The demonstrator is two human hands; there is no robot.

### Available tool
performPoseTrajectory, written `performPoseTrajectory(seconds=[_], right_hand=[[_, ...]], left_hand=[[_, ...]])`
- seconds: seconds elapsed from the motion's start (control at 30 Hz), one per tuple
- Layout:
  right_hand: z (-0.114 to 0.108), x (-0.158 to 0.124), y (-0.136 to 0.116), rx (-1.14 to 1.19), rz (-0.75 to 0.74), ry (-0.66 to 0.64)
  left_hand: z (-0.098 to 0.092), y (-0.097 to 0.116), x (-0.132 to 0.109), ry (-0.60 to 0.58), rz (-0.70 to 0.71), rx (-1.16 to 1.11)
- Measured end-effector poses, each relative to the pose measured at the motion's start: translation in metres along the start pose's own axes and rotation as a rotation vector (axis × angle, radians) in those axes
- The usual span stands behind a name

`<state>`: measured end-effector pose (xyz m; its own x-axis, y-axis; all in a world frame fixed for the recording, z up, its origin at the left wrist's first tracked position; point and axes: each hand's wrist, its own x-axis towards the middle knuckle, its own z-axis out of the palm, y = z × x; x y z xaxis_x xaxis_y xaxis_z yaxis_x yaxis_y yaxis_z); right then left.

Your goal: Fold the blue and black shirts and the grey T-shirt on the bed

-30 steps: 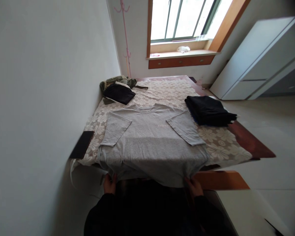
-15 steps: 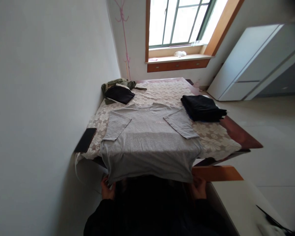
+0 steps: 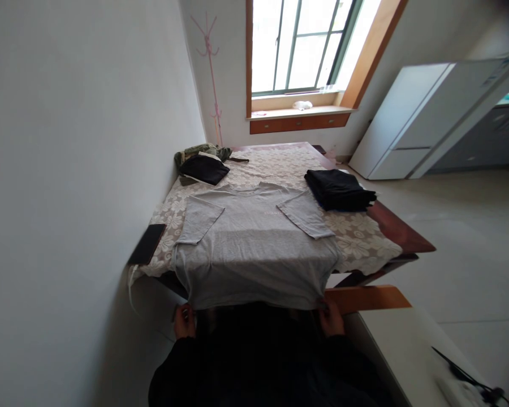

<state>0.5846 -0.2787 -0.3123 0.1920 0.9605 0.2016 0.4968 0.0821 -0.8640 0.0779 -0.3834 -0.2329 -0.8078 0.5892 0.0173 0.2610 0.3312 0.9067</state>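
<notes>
A grey T-shirt lies spread on the table, its collar at the far side and both sleeves folded in over the body. Its lower part hangs past the near table edge toward me. My left hand is closed on the left corner of the hem. At the right corner of the hem, my right hand pinches the cloth too. Between the hands the hem is drawn fairly straight.
A patterned lace cloth covers the table. Folded black clothes lie at the right, a bundle with a black piece at the far left. A dark phone-like slab rests by the wall. A white-topped surface stands at near right.
My right hand has moved slightly left and up, its fingers now closed on the hem. My left fingers have closed at the left corner. The camera view has shifted a little.
</notes>
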Motion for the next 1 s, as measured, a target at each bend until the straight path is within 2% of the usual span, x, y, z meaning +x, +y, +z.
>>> performPoseTrajectory(seconds=[0.13,0.27,0.53,0.87,1.0], right_hand=[[0.006,0.0,-0.001,0.028,0.021,-0.017],[0.007,-0.001,-0.003,0.022,0.091,0.012],[0.01,0.002,-0.006,0.022,0.141,0.042],[0.012,0.006,-0.009,-0.054,0.206,0.09],[-0.002,0.004,-0.013,-0.093,0.238,0.104]], left_hand=[[0.002,-0.003,0.002,-0.039,0.008,-0.051],[0.003,-0.007,0.005,-0.054,0.02,-0.067],[0.0,-0.011,0.019,-0.107,0.03,-0.072],[0.004,0.0,0.022,-0.057,0.002,-0.021],[-0.009,0.005,0.019,0.031,-0.015,0.029]])
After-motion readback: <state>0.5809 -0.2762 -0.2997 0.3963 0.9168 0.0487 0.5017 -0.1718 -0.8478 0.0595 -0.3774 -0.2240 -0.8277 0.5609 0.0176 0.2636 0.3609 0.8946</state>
